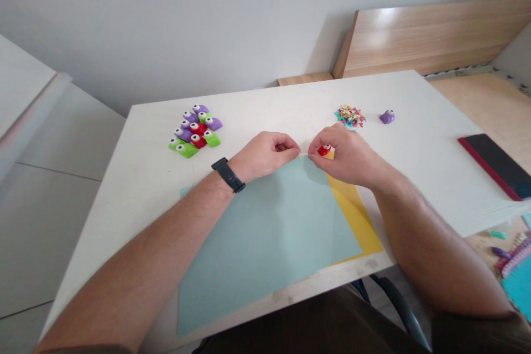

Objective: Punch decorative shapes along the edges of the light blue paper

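Note:
A light blue sheet [269, 238] lies over a yellow sheet [360, 215] near the table's front edge. At the blue sheet's far edge, my left hand [276, 154] has its fingertips pinched together; whatever lies between them is too small to name. Close beside it, my right hand [342, 155] pinches at the same edge, its fingertips a little apart from the left ones. Partly hidden by the right hand's fingers is a red punch with an eye-like top [324, 150]. A pile of colourful paper bits [349, 116] sits beyond the right hand.
Several green, purple and red punches [198, 128] are grouped at the back left of the white table [265, 110]. A lone purple punch [388, 116] stands at the back right. A black and red flat case [498, 165] lies at the right edge.

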